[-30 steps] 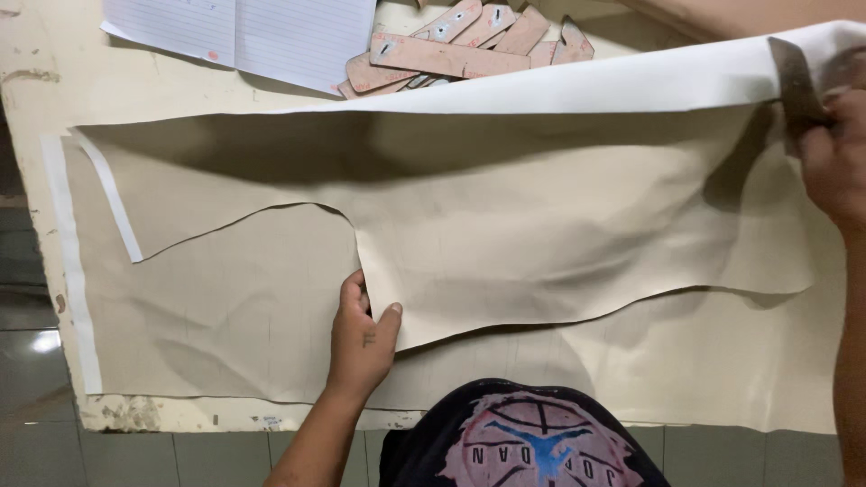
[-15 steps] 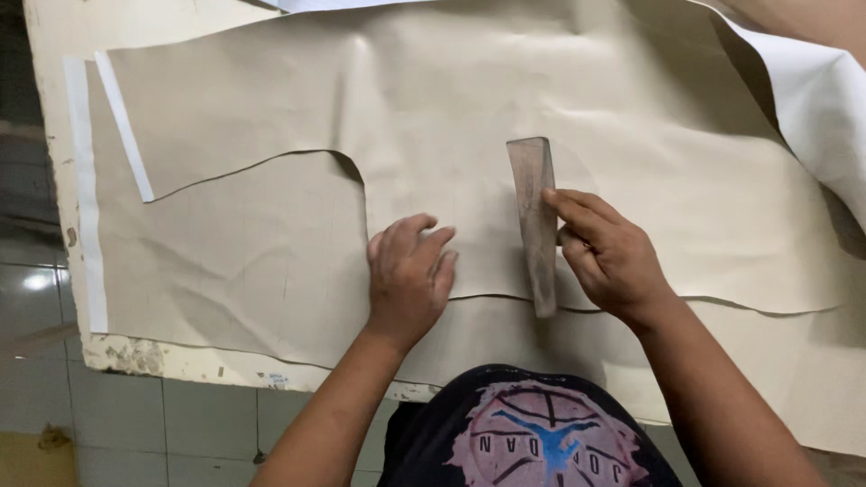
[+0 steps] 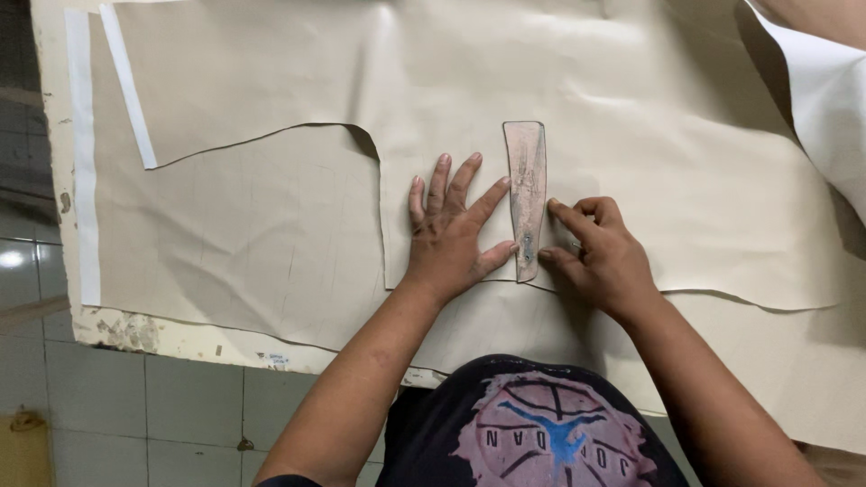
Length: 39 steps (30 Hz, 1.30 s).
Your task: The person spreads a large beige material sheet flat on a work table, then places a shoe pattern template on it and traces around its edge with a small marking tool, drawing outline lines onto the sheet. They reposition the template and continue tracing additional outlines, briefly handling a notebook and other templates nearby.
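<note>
A narrow, worn pinkish-brown template (image 3: 526, 194) lies flat on the upper beige leather sheet (image 3: 631, 117), close to that sheet's cut lower edge. My left hand (image 3: 449, 234) is spread flat on the leather just left of it, with the index fingertip and thumb touching the template's left edge. My right hand (image 3: 600, 257) is on the other side. Its index finger and thumb are on the template's right edge and its other fingers are curled in.
A second beige sheet (image 3: 244, 234) lies underneath, over a worn table (image 3: 135, 334) whose front edge is chipped. White strips (image 3: 83, 162) run along the left side. A white-backed flap of the sheet (image 3: 825, 99) is folded over at the right. Tiled floor (image 3: 108, 406) shows below.
The template has gone from tilted in my right hand's grip to lying flat on the leather. My left hand has spread out beside it, and the view has moved closer.
</note>
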Tool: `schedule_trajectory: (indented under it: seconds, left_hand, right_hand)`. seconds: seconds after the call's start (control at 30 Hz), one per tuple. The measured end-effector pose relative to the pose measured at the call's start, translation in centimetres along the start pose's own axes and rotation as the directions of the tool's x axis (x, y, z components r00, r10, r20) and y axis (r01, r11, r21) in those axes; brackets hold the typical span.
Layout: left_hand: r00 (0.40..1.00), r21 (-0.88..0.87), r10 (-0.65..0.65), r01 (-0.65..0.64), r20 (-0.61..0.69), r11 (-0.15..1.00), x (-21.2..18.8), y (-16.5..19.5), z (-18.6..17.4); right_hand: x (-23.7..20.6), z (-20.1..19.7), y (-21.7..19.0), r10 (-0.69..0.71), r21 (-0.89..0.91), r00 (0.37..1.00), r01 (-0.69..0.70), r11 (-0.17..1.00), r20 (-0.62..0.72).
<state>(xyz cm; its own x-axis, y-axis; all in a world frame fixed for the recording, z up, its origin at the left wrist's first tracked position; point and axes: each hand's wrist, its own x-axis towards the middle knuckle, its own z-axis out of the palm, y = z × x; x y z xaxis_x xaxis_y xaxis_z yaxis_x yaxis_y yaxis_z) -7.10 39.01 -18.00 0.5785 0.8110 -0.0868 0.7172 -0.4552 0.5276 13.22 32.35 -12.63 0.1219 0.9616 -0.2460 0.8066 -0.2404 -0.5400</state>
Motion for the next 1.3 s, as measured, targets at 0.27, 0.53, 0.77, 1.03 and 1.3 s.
schedule_trajectory:
  seconds: [0.27,0.53,0.77,1.03,1.3]
  left_hand:
    - [0.999,0.016,-0.02,0.02,0.046,1.0,0.17,0.28,0.23]
    - [0.996,0.028,-0.014,0.012,0.089,1.0,0.23,0.24,0.03]
    - [0.997,0.021,0.003,-0.005,0.08,1.0,0.08,0.16,-0.01]
    - [0.998,0.022,0.012,-0.013,0.061,1.0,0.03,-0.05,0.26]
    - [0.998,0.026,0.025,-0.026,0.056,0.999,-0.01,-0.11,0.53]
  right_hand:
    - [-0.23,0.34,0.28,0.065,0.004,0.997,-0.065,0.998,0.042]
    - [-0.26,0.38,0.53,0.089,0.016,0.995,-0.09,0.996,0.054]
    - [-0.22,0.63,0.74,0.111,-0.024,0.991,-0.109,0.994,0.071]
    - [-0.04,0.49,0.64,0.089,-0.031,0.994,-0.087,0.996,0.061]
    - [0.07,0.25,0.07,0.096,-0.043,0.994,-0.093,0.995,0.059]
